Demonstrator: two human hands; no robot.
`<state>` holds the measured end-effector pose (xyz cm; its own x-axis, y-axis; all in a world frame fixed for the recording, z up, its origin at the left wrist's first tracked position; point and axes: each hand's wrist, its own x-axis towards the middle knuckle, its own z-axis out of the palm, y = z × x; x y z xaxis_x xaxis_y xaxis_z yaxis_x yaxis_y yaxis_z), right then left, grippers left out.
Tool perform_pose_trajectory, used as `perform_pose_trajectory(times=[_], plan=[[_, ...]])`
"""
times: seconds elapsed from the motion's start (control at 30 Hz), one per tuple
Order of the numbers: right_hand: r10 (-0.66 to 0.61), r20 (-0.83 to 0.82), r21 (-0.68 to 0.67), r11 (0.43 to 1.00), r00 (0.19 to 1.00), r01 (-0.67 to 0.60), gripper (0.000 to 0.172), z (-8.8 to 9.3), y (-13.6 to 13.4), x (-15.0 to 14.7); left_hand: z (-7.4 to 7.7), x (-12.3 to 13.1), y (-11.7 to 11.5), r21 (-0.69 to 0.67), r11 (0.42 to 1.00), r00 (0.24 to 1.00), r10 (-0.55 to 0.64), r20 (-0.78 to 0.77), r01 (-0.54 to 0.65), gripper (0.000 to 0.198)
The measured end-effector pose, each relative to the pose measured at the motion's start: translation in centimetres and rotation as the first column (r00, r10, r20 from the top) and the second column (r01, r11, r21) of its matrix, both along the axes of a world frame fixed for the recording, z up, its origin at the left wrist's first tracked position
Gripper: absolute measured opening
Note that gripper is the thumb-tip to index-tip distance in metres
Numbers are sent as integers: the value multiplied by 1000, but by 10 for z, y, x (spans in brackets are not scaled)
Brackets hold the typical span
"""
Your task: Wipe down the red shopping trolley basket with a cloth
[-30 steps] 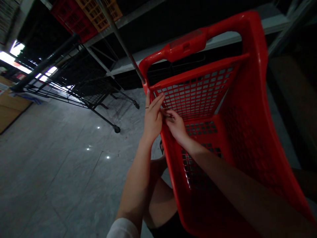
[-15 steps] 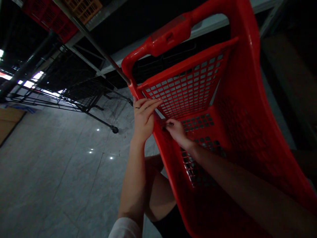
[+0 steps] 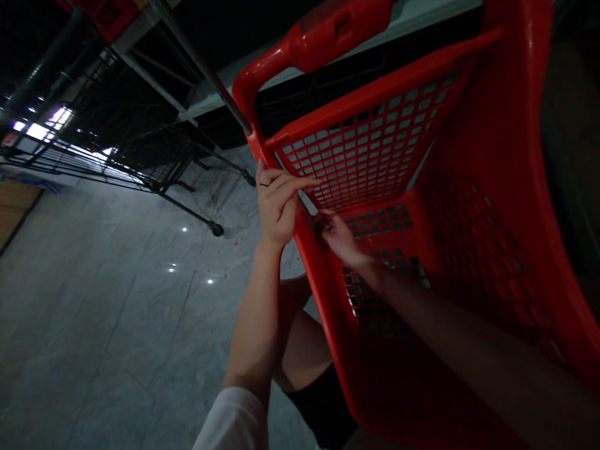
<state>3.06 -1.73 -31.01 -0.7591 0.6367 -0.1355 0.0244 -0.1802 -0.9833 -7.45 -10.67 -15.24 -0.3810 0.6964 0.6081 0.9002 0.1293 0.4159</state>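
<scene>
A red plastic shopping cart basket (image 3: 323, 312) with grid walls fills the middle and right, tilted in view. My left hand (image 3: 281, 203), a ring on one finger, grips its near left rim below the handle (image 3: 347, 31), with one finger reaching over the inner side. Inside the basket, my right hand (image 3: 341, 239) is closed against the inner face of that same side. A small dark brownish thing (image 3: 321, 225) shows at its fingertips, too dim and blurred to name.
A dark wire cart (image 3: 154, 181) on castors stands at the left on the grey tiled floor (image 3: 140, 325). Behind the handle runs a pale shelf frame (image 3: 197, 109). My bent knee (image 3: 304, 350) is beside the basket, and a cardboard piece (image 3: 16, 209) lies far left.
The view has shifted, so the basket looks a little nearer and higher. My right hand has turned slightly against the inner side; my left hand stays on the rim.
</scene>
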Motion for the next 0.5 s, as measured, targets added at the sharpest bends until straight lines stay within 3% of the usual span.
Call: perform_pose_trajectory(times=[0.1, 0.17, 0.23, 0.3, 0.4, 0.5], plan=[[7, -222, -178, 983, 975, -48, 42, 41, 19, -25, 0, 2, 1, -27, 1000, 1000, -2, 20, 2, 55], [22, -341, -165, 983, 940, -83, 40, 62, 28, -35, 0, 3, 2, -2, 1000, 999, 2, 48, -2, 58], [81, -331, -109, 986, 940, -123, 43, 65, 29, -36, -2, 4, 4, 71, 997, 997, -15, 69, 10, 57], [131, -195, -88, 985, 972, -151, 43, 51, 24, -29, -3, 6, 7, 132, 991, 997, -32, 70, 23, 54], [142, 28, -89, 986, 989, -139, 28, 14, 17, -10, -4, 8, 8, 139, 990, 998, -31, 51, 24, 55], [186, 123, -73, 981, 975, -178, 19, -14, 18, 9, -3, 9, 8, 153, 988, 1000, -18, 19, 15, 59]])
